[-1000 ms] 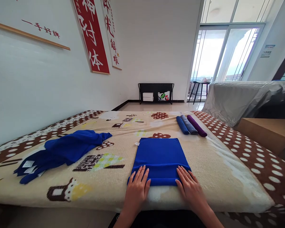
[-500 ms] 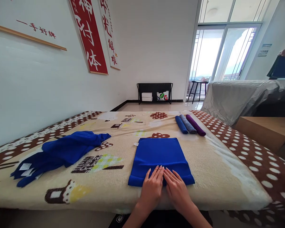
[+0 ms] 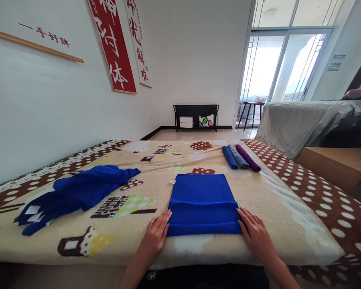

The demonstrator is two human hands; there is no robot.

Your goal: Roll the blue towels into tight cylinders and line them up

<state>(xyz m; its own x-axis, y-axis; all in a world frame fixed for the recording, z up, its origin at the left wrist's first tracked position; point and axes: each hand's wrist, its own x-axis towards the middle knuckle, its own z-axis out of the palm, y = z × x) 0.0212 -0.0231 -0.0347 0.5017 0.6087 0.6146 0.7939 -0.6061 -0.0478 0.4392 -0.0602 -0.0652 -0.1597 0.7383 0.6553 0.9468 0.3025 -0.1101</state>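
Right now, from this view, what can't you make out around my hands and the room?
All in the head view:
- Flat cloth: underside, hidden by the cloth itself.
- Bunched cloth: full outline, hidden by its folds.
- Tags on it: any print, too small.
- Red scroll: top, cut off by the upper edge.

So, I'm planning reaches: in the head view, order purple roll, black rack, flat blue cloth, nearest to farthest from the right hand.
1. Flat blue cloth: immediately to the left.
2. Purple roll: straight ahead.
3. Black rack: far back, leftward.
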